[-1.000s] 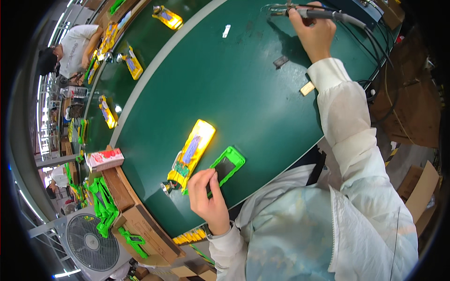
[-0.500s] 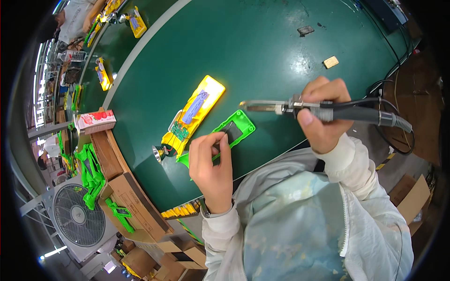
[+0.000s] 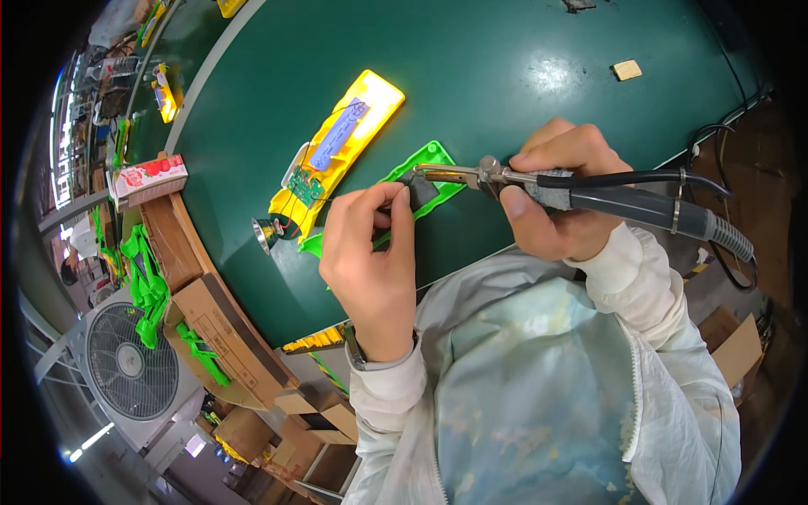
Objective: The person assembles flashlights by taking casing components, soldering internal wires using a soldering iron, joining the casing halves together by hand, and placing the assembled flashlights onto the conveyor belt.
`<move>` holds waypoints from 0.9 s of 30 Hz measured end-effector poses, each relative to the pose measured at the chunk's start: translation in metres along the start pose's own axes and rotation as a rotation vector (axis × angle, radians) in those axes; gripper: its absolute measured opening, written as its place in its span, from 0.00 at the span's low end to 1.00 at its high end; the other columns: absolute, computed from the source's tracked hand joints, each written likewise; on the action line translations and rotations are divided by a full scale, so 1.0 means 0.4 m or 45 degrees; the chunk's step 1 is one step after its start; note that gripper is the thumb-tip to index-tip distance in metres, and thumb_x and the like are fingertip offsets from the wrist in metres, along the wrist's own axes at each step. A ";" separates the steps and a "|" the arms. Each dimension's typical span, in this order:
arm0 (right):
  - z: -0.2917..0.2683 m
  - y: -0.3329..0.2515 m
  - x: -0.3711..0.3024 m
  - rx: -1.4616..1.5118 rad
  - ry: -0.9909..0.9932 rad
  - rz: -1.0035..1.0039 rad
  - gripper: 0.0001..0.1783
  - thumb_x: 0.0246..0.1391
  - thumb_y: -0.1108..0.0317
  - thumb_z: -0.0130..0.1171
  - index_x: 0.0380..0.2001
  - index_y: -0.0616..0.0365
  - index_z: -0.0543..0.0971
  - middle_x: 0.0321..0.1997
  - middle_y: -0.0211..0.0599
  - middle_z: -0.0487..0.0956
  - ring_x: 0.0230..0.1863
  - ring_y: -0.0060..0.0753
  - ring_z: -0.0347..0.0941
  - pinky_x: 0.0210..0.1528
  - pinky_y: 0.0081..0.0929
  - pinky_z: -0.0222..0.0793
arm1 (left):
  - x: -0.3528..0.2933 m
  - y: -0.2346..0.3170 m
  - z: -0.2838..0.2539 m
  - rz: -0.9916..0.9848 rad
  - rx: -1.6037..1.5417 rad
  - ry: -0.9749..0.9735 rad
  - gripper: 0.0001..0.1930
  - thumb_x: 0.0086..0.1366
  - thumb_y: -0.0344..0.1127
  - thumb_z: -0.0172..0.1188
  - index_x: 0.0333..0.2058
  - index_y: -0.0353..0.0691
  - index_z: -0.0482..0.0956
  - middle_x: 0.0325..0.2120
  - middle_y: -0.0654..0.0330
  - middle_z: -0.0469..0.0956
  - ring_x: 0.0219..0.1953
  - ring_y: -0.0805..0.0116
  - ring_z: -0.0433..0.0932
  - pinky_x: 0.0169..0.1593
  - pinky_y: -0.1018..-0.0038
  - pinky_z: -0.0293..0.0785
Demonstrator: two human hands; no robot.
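My right hand (image 3: pixel 568 189) grips a soldering iron (image 3: pixel 640 209) with a grey handle and a thin black feed tube clamped along it. The iron's tip is over the dark panel (image 3: pixel 418 192) in a green plastic casing (image 3: pixel 433 153), close to my left fingertips. My left hand (image 3: pixel 369 252) is closed in a pinch over that casing, apparently on a thin dark wire, mostly hidden by the fingers. Beside it lies a yellow casing (image 3: pixel 379 94) holding a purple battery cell (image 3: pixel 339 135) and a green circuit board (image 3: pixel 305 188). A silver lamp reflector (image 3: pixel 265 235) hangs on wires at its near end.
A tan sponge block (image 3: pixel 626 70) lies at the back right of the green table (image 3: pixel 497 93). On the left stand a pink-and-white carton (image 3: pixel 150 179), a cardboard box (image 3: pixel 223 337) with green casings (image 3: pixel 145 282), and a fan (image 3: pixel 130 362). Cables (image 3: pixel 720 139) run down the right.
My right hand has brought the soldering iron left and down over the green casing, its tip now near my left fingertips. The left hand keeps its pinch. The whole view has shifted somewhat.
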State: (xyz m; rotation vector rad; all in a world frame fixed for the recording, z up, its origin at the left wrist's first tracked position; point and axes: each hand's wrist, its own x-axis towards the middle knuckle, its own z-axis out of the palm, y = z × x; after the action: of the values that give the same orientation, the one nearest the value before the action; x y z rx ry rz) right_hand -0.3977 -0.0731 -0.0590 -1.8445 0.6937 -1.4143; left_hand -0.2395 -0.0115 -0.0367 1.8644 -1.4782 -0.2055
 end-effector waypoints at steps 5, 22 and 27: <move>0.009 -0.007 0.001 0.064 0.094 0.024 0.11 0.36 0.75 0.60 0.25 0.63 0.68 0.20 0.37 0.70 0.17 0.22 0.64 0.19 0.17 0.59 | 0.002 0.003 -0.008 0.060 0.058 -0.026 0.06 0.46 0.20 0.59 0.25 0.34 0.73 0.20 0.60 0.70 0.18 0.72 0.66 0.23 0.79 0.64; 0.010 0.046 0.020 0.001 -0.042 -0.306 0.11 0.39 0.76 0.58 0.25 0.65 0.67 0.17 0.36 0.69 0.17 0.19 0.62 0.18 0.15 0.56 | 0.007 -0.006 0.005 0.106 0.121 -0.015 0.06 0.45 0.21 0.59 0.22 0.34 0.71 0.17 0.61 0.68 0.18 0.72 0.66 0.23 0.79 0.63; 0.043 0.023 -0.007 0.225 0.168 0.062 0.12 0.37 0.77 0.58 0.27 0.66 0.66 0.19 0.38 0.70 0.17 0.21 0.63 0.19 0.15 0.57 | 0.010 -0.003 0.005 0.104 0.119 -0.022 0.06 0.45 0.21 0.59 0.22 0.34 0.71 0.18 0.61 0.68 0.18 0.72 0.66 0.23 0.79 0.64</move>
State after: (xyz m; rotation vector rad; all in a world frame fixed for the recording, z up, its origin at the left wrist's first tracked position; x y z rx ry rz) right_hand -0.3820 -0.0733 -0.0707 -1.6001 0.6518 -1.5248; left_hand -0.2383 -0.0158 -0.0379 1.8753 -1.5966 -0.1159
